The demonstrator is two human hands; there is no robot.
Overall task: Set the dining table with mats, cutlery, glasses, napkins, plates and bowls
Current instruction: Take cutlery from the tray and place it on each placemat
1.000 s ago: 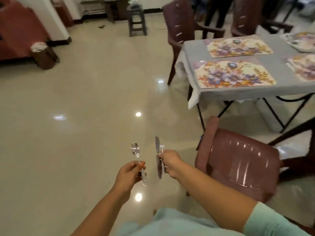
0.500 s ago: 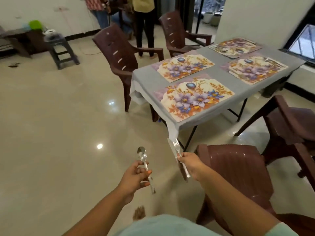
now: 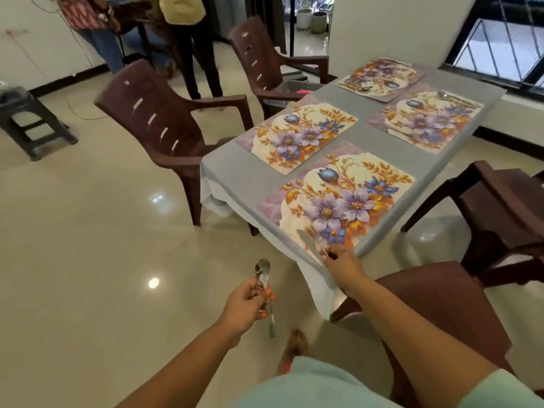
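Open floor point(image 3: 88, 260) left of bench point(image 3: 232, 169) corner; right hand point(image 3: 343, 267) gripping knife point(image 3: 307, 244) and fork point(image 3: 315, 237) over nearest mat point(image 3: 338, 198) edge, left hand point(image 3: 245, 301) gripping spoon point(image 3: 263, 272) over floor.

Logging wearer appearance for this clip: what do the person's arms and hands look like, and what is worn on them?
Both forearms are bare. A pale mint-green short sleeve covers the right upper arm, and the same fabric shows across the torso at the bottom. The left hand has bright orange nail polish. On the right hand the nails are hidden. No watch, bracelet, ring or glove is visible.
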